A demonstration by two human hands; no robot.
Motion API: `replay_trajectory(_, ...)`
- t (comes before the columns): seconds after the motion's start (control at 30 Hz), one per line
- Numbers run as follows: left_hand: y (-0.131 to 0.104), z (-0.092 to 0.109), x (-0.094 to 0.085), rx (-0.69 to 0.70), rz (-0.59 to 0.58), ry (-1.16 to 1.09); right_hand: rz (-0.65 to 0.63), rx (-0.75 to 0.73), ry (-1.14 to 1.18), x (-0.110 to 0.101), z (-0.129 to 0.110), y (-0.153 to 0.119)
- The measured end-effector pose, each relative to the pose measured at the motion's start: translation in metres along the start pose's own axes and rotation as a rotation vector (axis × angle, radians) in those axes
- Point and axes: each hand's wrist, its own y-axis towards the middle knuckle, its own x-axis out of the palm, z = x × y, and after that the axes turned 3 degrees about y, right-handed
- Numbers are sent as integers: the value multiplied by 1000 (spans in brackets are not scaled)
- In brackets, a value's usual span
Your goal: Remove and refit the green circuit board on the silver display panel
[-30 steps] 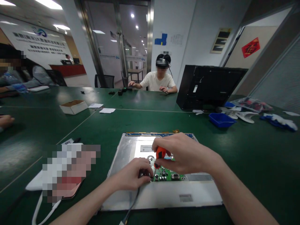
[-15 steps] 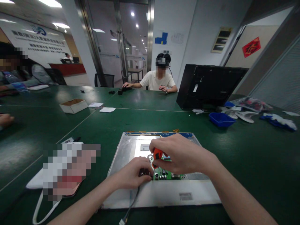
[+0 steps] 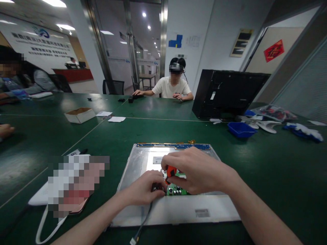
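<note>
My right hand [image 3: 190, 170] is closed around the short orange and black handle of a screwdriver [image 3: 171, 171]. The tool points down at the left part of a green circuit board [image 3: 178, 190], and its tip is hidden by my fingers. My left hand [image 3: 150, 186] rests at the board's left edge with its fingers curled together; what lies between them is dark and unclear. From under that hand runs a dark cable [image 3: 145, 219] ending in a white connector [image 3: 133, 241]. Beneath everything lies a silver display panel [image 3: 178, 211] with a blue board strip [image 3: 194, 146] along its far edge.
Left of the panel lie a white item with a white cable [image 3: 42, 224] and a pink phone-like item, partly blurred. Farther off are an open box [image 3: 80, 115], a black monitor [image 3: 230, 92], a blue tray [image 3: 242, 130] and gloves [image 3: 302, 131]. A person [image 3: 172, 85] sits opposite.
My right hand has turned slightly, and the screwdriver handle tilts a little more to the left. My left hand stays in place.
</note>
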Motion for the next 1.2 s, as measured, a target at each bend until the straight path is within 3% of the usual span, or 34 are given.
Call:
replay_trajectory(0.33,0,-3,2,3,15,78,18,23,-89,2,-7,3)
replay_trajectory(1.2,0,-2,4,24,31,-1,5,35,-116,2,-15,0)
